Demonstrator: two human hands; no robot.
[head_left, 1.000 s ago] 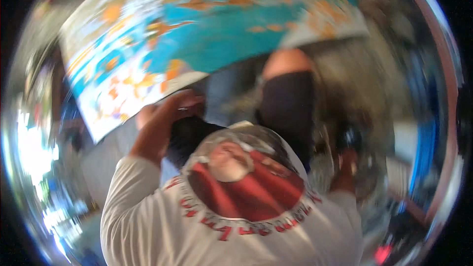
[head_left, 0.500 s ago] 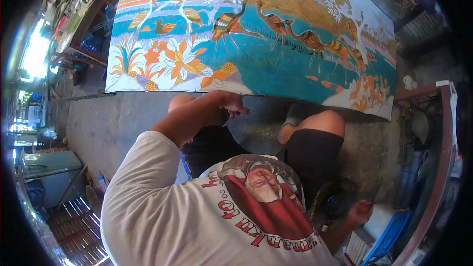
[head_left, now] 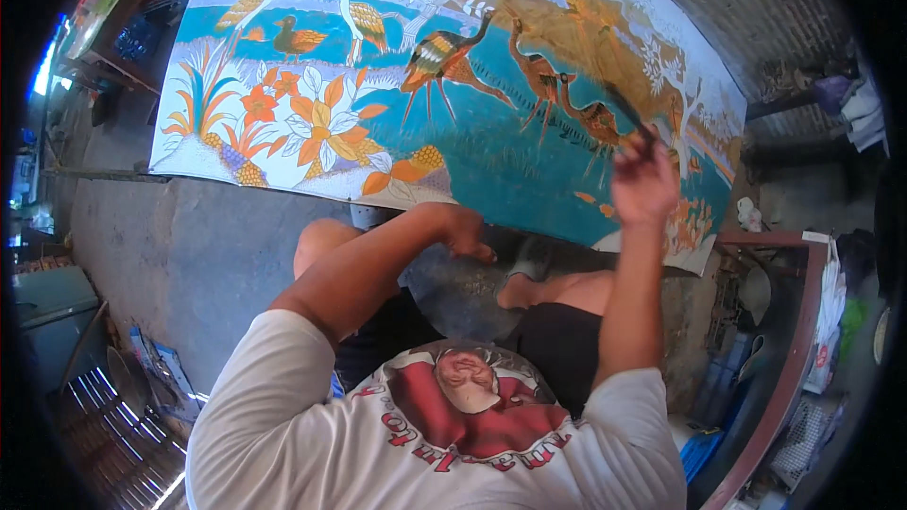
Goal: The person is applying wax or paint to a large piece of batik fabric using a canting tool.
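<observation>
A large painted canvas point(head_left: 529, 179) with cranes, ducks, flowers and teal water leans in front of me. My right hand point(head_left: 647, 184) is raised over its right part, fingers closed around a thin dark paintbrush point(head_left: 625, 106) smeared by motion. The brush points up and left, near the painted brown birds; whether its tip touches the surface I cannot tell. My left hand point(head_left: 463, 230) hangs by the canvas's lower edge, wrist bent, fingers loose and drooping, with nothing visible in them. The left forearm passes above my knee.
A reddish-brown frame point(head_left: 803, 288) stands at the right, with bags point(head_left: 827, 321) hanging beside it. On the far left are a wooden table point(head_left: 99, 52) and slatted bamboo point(head_left: 118, 434). Grey concrete floor point(head_left: 213, 255) lies under my legs.
My right hand has risen from low at the right up to the canvas, the brush with it. My left hand has sunk slightly lower in view. The whole view has shifted and tilted.
</observation>
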